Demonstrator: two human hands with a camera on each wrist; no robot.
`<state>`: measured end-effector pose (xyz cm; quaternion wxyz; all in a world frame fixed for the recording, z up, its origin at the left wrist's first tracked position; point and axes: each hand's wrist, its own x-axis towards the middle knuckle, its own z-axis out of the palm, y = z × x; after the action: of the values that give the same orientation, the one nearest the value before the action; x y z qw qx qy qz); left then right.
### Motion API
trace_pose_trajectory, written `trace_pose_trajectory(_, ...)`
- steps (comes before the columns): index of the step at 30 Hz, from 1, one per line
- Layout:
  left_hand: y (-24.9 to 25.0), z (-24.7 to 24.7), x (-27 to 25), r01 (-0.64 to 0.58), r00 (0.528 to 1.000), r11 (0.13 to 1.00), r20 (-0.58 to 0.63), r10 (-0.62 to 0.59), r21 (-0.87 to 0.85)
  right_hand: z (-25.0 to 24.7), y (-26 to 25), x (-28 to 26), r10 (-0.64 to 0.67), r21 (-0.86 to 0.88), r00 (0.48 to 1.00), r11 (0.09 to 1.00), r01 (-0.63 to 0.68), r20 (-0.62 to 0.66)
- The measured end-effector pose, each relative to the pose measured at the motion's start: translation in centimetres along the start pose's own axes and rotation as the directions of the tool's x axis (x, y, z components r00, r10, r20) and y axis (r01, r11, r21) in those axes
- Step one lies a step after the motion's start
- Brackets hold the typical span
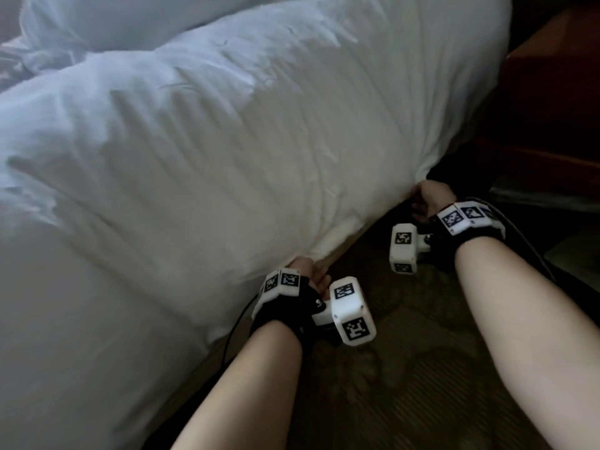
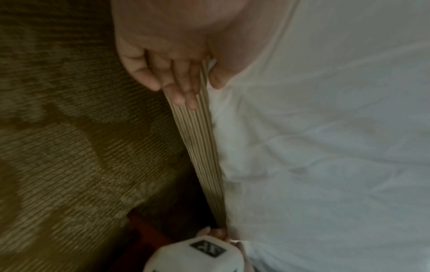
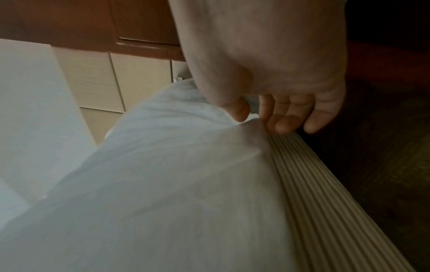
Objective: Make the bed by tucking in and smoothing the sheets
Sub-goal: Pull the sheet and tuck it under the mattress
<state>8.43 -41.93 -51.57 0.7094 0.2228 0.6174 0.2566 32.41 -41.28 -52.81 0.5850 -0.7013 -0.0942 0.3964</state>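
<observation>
Counts at the bedside

Two hands: the left hand [image 1: 306, 274] and the right hand [image 1: 428, 199]. One white sheet [image 1: 194, 141] over one bed with one ribbed beige base [image 3: 325, 202]. Two white marker-tagged camera blocks, one at each wrist [image 1: 352, 311] [image 1: 403, 247]. One patterned carpet [image 1: 406, 368], one reddish wooden cabinet [image 1: 552, 108] far right.

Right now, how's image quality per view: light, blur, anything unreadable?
Head view: dim and soft; white duvet bright, carpet murky, wide-angle bend. Left wrist view: dim, carpet smeared by blur; left hand readable against the ribbed bed base. Right wrist view: dark right side, soft focus; right hand pinching the duvet edge is readable.
</observation>
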Motion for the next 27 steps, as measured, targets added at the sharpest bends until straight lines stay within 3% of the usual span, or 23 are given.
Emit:
trace_pose_trajectory(6, -1.8, -0.7, -1.0, 0.039, 0.988, 0.994, 0.142, -0.054, 0.104, 0.7, -1.8, -6.2, 0.082, -0.061, 0.980, 0.995, -0.073, 0.178)
trace_pose_trajectory(10, 0.3, -2.0, -5.9, 0.054, 0.977, 0.983, 0.196, -0.089, 0.175, 1.3, -4.1, -12.0, 0.068, -0.048, 0.992, 0.997, -0.063, 0.109)
trace_pose_trajectory(17, 8.8, -5.4, -16.7, 0.097, 0.970, 0.991, 0.215, -0.115, 0.092, 3.4, -10.6, -23.2, 0.171, -0.045, 0.985, 0.984, -0.170, 0.005)
trace_pose_trajectory(27, 25.5, -10.6, -34.3, 0.037, 0.971, 0.995, 0.231, -0.058, 0.098, 9.2, -27.2, -39.8, 0.190, -0.009, 0.980, 0.982, -0.190, 0.057)
